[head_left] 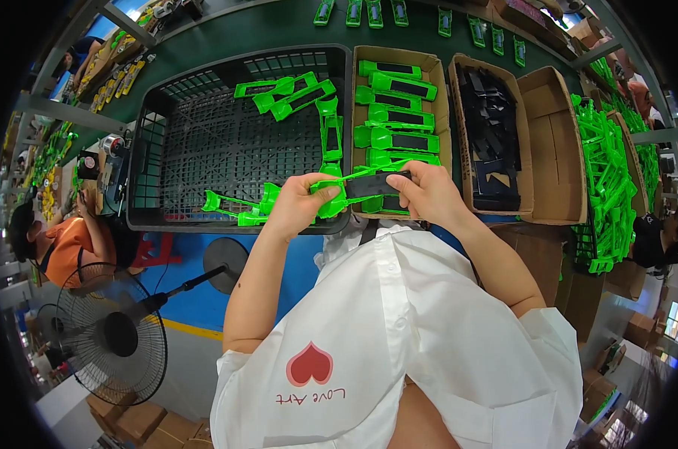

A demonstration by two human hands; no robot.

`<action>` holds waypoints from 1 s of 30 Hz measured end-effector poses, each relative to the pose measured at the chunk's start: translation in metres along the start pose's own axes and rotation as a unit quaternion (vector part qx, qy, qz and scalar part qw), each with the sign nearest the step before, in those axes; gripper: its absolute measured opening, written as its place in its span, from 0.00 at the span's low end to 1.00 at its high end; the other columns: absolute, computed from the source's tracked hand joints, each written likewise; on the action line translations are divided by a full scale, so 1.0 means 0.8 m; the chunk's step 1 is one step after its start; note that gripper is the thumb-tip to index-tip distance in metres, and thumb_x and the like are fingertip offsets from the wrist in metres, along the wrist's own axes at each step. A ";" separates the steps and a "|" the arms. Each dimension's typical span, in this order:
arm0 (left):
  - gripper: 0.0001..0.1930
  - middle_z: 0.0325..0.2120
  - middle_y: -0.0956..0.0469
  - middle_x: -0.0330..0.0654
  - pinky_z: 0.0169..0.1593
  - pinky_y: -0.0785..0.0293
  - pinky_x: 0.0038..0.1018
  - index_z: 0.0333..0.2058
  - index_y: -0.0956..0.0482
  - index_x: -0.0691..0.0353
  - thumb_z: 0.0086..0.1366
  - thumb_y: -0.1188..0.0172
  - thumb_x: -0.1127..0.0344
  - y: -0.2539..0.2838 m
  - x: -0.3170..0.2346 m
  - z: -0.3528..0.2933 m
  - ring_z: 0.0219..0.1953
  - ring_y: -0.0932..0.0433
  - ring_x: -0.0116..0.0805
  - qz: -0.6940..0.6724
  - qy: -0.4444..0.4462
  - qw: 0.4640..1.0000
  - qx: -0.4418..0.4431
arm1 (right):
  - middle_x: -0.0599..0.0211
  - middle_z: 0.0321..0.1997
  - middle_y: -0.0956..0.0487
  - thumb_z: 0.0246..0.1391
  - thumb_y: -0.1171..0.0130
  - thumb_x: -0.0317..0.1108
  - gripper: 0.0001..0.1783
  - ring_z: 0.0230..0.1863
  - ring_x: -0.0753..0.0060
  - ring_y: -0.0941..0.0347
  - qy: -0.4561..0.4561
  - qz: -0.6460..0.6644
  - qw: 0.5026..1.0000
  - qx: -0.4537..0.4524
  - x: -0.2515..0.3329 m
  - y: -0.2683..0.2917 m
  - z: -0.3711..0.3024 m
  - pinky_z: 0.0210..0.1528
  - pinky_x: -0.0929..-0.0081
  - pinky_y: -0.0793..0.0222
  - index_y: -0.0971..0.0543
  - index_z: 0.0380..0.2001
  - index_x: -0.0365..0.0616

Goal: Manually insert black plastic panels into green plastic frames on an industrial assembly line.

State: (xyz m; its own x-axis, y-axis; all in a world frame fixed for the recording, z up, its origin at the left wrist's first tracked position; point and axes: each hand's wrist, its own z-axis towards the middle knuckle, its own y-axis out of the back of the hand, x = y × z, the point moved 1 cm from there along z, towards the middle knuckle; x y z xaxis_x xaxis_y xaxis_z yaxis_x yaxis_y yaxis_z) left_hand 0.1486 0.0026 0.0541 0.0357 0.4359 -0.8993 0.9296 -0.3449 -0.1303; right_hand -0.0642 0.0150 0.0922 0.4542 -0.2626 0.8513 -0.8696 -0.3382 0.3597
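Observation:
Between my two hands is a bright green plastic frame with a flat black plate lying along its opening. My left hand pinches the frame's wider end between thumb and fingers. At the other end, my right hand has its thumb on the black plate and its fingers around the edge. Whether the plate is fully seated cannot be seen. Just beyond is a cardboard box with several green frames fitted with black plates. Left of it, a black crate contains several open green frames.
A cardboard box of loose black plates stands to the right, beside another cardboard box. Farther right is a heap of green frames. A fan stands at lower left, near a person in orange. Finished-looking green pieces line the far table.

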 end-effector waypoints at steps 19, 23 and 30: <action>0.12 0.21 0.25 0.42 0.28 0.32 0.21 0.35 0.26 0.67 0.52 0.43 0.69 -0.022 0.012 0.030 0.22 0.28 0.26 0.234 -0.071 0.969 0.022 | 0.59 0.16 0.27 0.37 0.38 0.47 0.23 0.17 0.71 0.30 -0.087 -0.054 0.992 -0.077 -0.058 0.019 0.011 0.22 0.74 0.36 0.29 0.29 0.38; 0.20 0.19 0.26 0.51 0.29 0.31 0.35 0.22 0.26 0.66 0.50 0.45 0.49 -0.073 -0.019 0.040 0.25 0.26 0.47 0.592 -0.110 0.798 0.023 | 0.54 0.18 0.27 0.37 0.39 0.47 0.22 0.23 0.57 0.29 -0.022 -0.126 0.983 -0.133 -0.075 0.018 0.008 0.27 0.68 0.36 0.29 0.27 0.38; 0.19 0.16 0.27 0.49 0.27 0.31 0.37 0.21 0.26 0.64 0.49 0.45 0.50 -0.124 -0.013 0.090 0.24 0.26 0.46 0.664 -0.067 0.743 0.045 | 0.52 0.19 0.27 0.37 0.38 0.48 0.24 0.24 0.55 0.29 -0.028 -0.146 0.971 -0.186 -0.110 0.035 0.005 0.28 0.68 0.35 0.30 0.28 0.38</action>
State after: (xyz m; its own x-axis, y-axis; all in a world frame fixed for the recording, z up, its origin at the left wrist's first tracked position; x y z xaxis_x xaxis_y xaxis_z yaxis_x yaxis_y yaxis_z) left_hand 0.0298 -0.0274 0.0464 0.8575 -0.4237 -0.2917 0.0773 -0.4545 0.8874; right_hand -0.1276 0.0249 0.0256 0.6932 -0.2563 0.6737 -0.7067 -0.0577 0.7052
